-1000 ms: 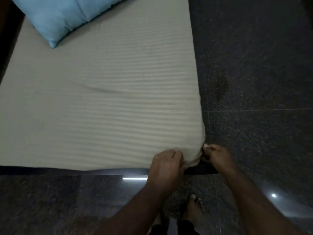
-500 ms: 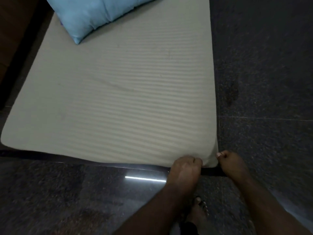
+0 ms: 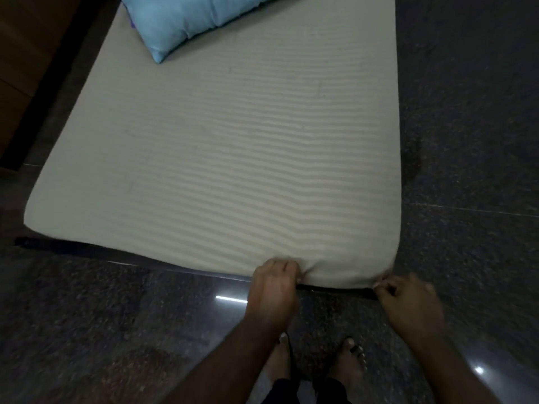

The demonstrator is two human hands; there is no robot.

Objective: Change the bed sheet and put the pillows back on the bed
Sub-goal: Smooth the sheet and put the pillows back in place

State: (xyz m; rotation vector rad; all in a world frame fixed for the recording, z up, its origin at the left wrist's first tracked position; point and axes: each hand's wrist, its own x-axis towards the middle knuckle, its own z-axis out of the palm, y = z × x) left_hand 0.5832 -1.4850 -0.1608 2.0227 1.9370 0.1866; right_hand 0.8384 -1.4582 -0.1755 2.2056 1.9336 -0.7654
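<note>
Cream striped cloth — the bed sheet [image 3: 233,158] — is seen spread flat over the whole mattress, and fine ridges run across it from side to side. At the near edge of the bed, close to the right corner, the sheet is gathered into small folds where the left hand [image 3: 272,290] is closed on it; the fingers are curled tightly into the cloth and the knuckles are turned up. The right hand [image 3: 408,304] is placed at the very corner, and a bit of the sheet's edge is pinched between the thumb and the bent fingers. This hand is a little blurred, so the finer grip cannot be told. A dark bed frame [image 3: 87,252] is shown as a thin band under the near edge of the mattress.

One light blue pillow [image 3: 186,18] is laid at the far end of the bed, to the left, with one corner pointed toward the camera; its upper part is cut off by the frame. The bed is surrounded by a dark speckled stone floor [image 3: 466,141], polished enough that spots of light are reflected in it. Two bare feet [image 3: 353,357] are seen on the floor between the forearms.
</note>
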